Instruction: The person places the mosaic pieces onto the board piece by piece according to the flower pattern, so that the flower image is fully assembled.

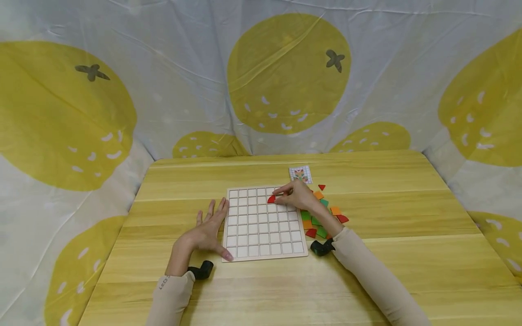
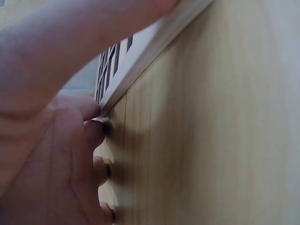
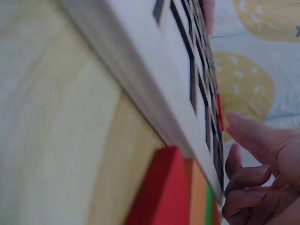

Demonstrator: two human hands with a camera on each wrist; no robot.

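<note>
A pale wooden grid board point(image 1: 265, 259) lies on the table between the hands. My left hand point(image 1: 205, 233) is spread at its left side, thumb on the near left corner and fingertips along the edge. In the left wrist view the fingers point(image 2: 96, 133) reach down beside the board's side. My right hand point(image 1: 299, 195) is over the far part of the board, thumb and index finger at a red quarter-circle tile point(image 1: 271, 199) in one of the squares. The right wrist view shows that tile point(image 3: 220, 112) edge-on, with a fingertip close beside it.
Loose red, orange and green tiles point(image 1: 316, 221) lie in a pile right of the board, partly under the right forearm. A small card with a coloured pattern point(image 1: 300, 174) lies beyond the board. Behind the table point(image 1: 387, 194) hangs a fruit-patterned cloth point(image 1: 289, 72).
</note>
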